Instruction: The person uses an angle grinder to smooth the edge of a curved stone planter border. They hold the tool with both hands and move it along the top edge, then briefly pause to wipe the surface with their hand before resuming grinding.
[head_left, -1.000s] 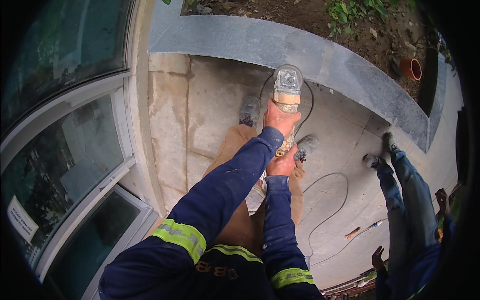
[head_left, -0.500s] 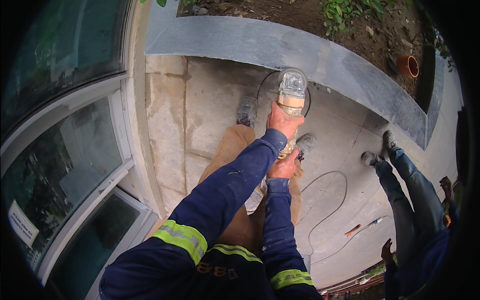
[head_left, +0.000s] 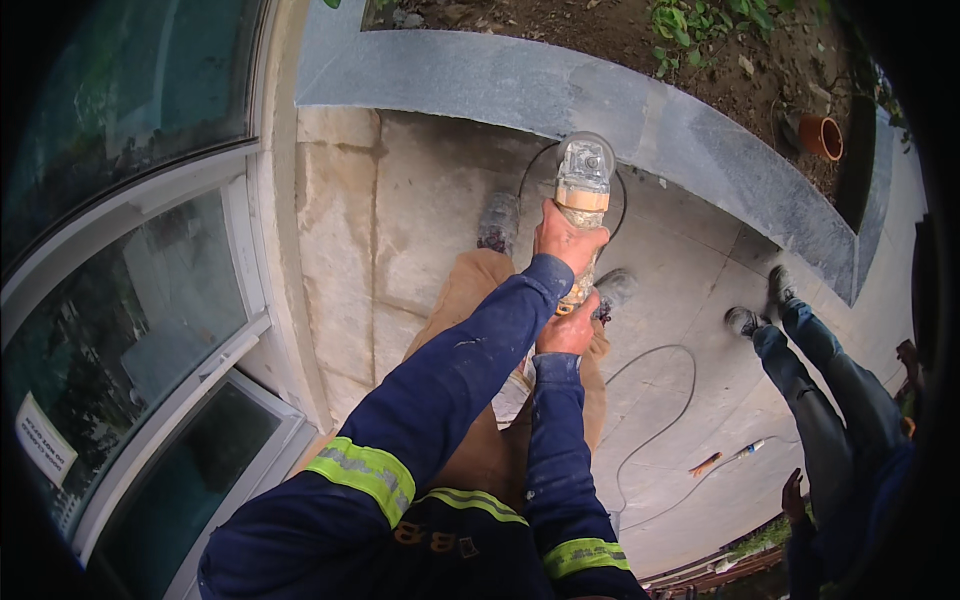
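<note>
Angle grinder point(head_left: 583, 185), dusty and orange-collared, is held just above the middle of the frame: the left hand point(head_left: 568, 240) closes around its body, the right hand point(head_left: 570, 330) grips its rear end. Beyond, brown trousers point(head_left: 450, 290) and dusty shoes stand on the pale floor, with a cable point(head_left: 693, 385) looping at centre right. The disc overlaps the grey ledge point(head_left: 600, 90) across the top; contact cannot be told. Farther, upper right, an orange pot point(head_left: 806, 132) lies on soil.

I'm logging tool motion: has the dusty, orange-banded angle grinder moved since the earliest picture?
Yes, slightly: the dusty, orange-banded angle grinder sits farther right along the grey stone ledge.
</note>
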